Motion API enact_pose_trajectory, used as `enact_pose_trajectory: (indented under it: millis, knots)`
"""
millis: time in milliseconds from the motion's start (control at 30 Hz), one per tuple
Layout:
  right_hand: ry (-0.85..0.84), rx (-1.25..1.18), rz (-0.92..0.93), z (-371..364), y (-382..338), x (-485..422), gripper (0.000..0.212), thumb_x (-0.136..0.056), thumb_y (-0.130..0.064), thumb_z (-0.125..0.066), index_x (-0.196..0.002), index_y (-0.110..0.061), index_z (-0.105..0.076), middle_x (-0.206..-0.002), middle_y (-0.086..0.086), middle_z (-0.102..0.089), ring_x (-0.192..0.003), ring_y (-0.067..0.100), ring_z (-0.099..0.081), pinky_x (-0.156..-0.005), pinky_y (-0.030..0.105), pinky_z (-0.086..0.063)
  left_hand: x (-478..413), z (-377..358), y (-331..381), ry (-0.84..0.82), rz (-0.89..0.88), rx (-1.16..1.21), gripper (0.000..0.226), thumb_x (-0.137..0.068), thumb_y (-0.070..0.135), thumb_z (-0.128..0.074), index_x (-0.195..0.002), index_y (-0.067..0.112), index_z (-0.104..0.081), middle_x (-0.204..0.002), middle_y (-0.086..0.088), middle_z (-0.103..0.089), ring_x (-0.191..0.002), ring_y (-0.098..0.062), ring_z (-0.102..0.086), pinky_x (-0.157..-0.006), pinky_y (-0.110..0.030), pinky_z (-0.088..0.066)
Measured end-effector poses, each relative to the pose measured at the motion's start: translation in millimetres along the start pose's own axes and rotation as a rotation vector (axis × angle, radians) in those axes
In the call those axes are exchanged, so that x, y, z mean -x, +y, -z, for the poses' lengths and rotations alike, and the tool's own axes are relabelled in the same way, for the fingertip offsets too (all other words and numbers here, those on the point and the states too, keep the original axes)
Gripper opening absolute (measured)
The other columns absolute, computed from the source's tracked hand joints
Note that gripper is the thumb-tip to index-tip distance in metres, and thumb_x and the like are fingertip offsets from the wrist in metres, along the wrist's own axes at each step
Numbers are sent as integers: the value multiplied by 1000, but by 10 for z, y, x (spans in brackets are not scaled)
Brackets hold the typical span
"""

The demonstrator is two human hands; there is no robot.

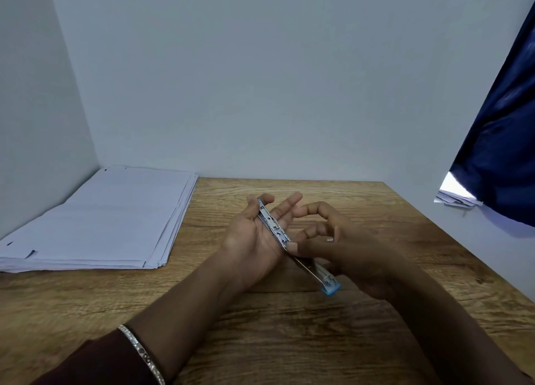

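Metal with blue ends, the opened stapler (pixel 276 230) lies slantwise across the left hand (pixel 249 237), whose palm is up and fingers nearly straight, above the wooden table (pixel 289 341). The right hand (pixel 347 248) pinches its middle, thumb on the rail and fingers curled. Since only that pinch steadies it, the stapler could tip off the palm, or its sprung part could snap back onto a fingertip.

Left hand (pixel 254 235) flat, right hand (pixel 348 250) curled.
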State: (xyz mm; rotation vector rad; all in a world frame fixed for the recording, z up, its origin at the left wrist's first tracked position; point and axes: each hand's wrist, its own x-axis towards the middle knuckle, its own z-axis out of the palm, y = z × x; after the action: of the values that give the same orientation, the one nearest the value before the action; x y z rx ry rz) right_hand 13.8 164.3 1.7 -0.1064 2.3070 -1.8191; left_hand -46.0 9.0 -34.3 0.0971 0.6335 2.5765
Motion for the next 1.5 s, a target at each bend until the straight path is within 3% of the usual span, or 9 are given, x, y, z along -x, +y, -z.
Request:
enact_pose_trajectory:
  millis: [133, 367, 467, 567, 767, 967, 1067, 1333, 1500]
  knots:
    - [-275, -180, 8, 88, -2, 24, 34, -91, -22, -71, -123, -26, -60, -90, 21, -73, -67, 26, -70, -56, 30, -57, -16, -5, 67, 52, -62, -13, 38, -108, 43, -29, -93, 15, -49, -128, -31, -66, -129, -41, -58, -115, -56, -35]
    - [-299, -359, 301, 161, 75, -124, 50, -93, -44, -64, -128, -9, -67, -127, 15, -70, -114, 22, -68, -85, 31, -59, 38, -71, 39, 46, -16, -66, 54, -107, 46, -28, -108, 3, -60, -113, -26, -74, -92, -31, -67, -80, -45, -53]
    - [-9, -129, 402, 76, 144, -190, 36, -78, -24, -82, -111, -15, -75, -103, 6, -74, -85, 11, -69, -68, 21, -55, 70, -83, -30, 0, 10, -126, 66, -107, 47, -26, -104, -3, -69, -114, -32, -71, -105, -40, -70, -99, -56, -51]
    - [192, -66, 419, -6, 201, -254, 33, -75, -15, -85, -106, -15, -72, -96, 12, -67, -80, 16, -63, -70, 26, -55, 92, -110, -88, -54, -1, -156, 51, -110, 41, -25, -119, 3, -58, -114, -31, -72, -101, -41, -74, -87, -48, -61]
    - [47, 16, 410, -50, 232, -215, 29, -98, -19, -63, -127, -14, -65, -109, 16, -73, -102, 19, -70, -85, 36, -59, 127, -98, -75, -133, -106, -494, 61, -103, 56, -21, -134, 18, -56, -96, -14, -76, -82, -24, -74, -64, -35, -60]
    - [-12, 18, 499, -98, 210, -155, 27, -103, -8, -49, -85, 2, -66, -77, 18, -64, -77, 21, -64, -76, 35, -54, 165, -173, -132, -140, -165, -740, 78, -89, 76, -18, -128, 20, -56, -96, -15, -41, -82, -30, -34, -62, -34, -24]
    - [4, 4, 545, -129, 219, -172, 29, -104, -8, -48, -82, -6, -68, -71, 8, -62, -70, 19, -59, -70, 31, -50, 190, -205, -138, -138, -210, -862, 71, -86, 74, -31, -126, 18, -50, -90, -12, -36, -72, -23, -33, -62, -35, -29]
    - [-30, -89, 549, -122, 257, -203, 28, -103, -9, -51, -85, -8, -73, -72, 1, -68, -71, 17, -62, -70, 28, -52, 183, -205, -155, -60, -271, -1036, 80, -84, 71, -28, -131, 9, -48, -119, -36, -54, -92, -28, -54, -77, -43, -46]
    - [111, 99, 493, -74, 231, -209, 16, -94, -24, -69, -103, -14, -76, -84, 3, -76, -76, 12, -69, -70, 24, -55, 185, -185, 18, 75, -378, -1145, 65, -91, 69, -27, -129, 21, -51, -127, -2, -60, -116, -19, -63, -98, -40, -54]
